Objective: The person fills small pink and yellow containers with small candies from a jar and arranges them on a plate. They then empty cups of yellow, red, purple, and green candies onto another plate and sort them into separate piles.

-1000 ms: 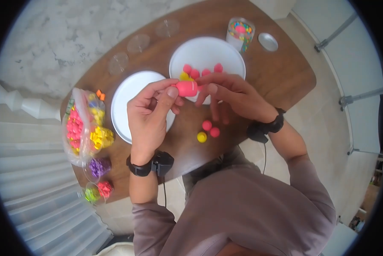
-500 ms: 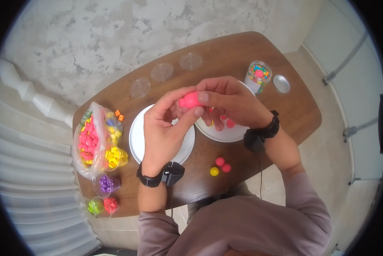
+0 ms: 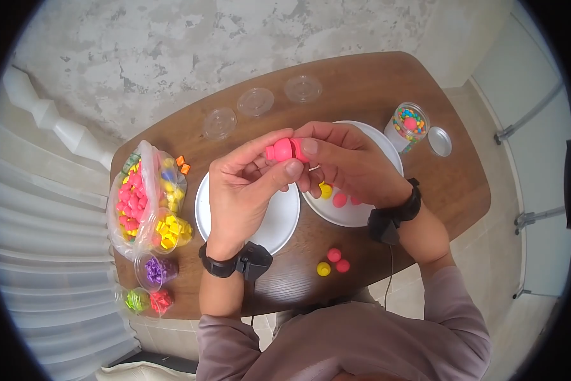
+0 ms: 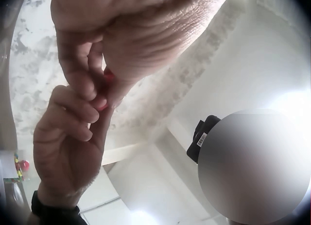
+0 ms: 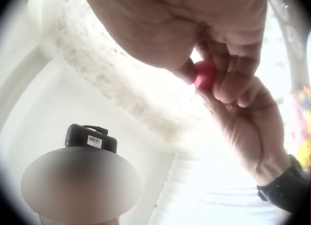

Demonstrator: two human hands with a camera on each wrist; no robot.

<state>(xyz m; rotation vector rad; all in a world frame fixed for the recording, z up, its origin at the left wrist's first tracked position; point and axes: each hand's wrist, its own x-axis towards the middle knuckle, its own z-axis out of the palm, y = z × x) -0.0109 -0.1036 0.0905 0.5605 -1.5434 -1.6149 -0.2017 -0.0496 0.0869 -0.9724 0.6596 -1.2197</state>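
The left hand [image 3: 242, 187] and right hand [image 3: 355, 166] pinch pink pieces [image 3: 283, 150] between them, lined up sideways.

Table [image 3: 457, 178]: brown
Wall [image 3: 190, 44]: mottled grey, beyond table's far edge
Curtain [image 3: 44, 254]: white, pleated, by table's left edge
Floor [image 3: 479, 263]: pale

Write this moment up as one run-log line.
left hand: pinches pink pieces | right hand: pinches their other end | on table: white plates, loose pink balls
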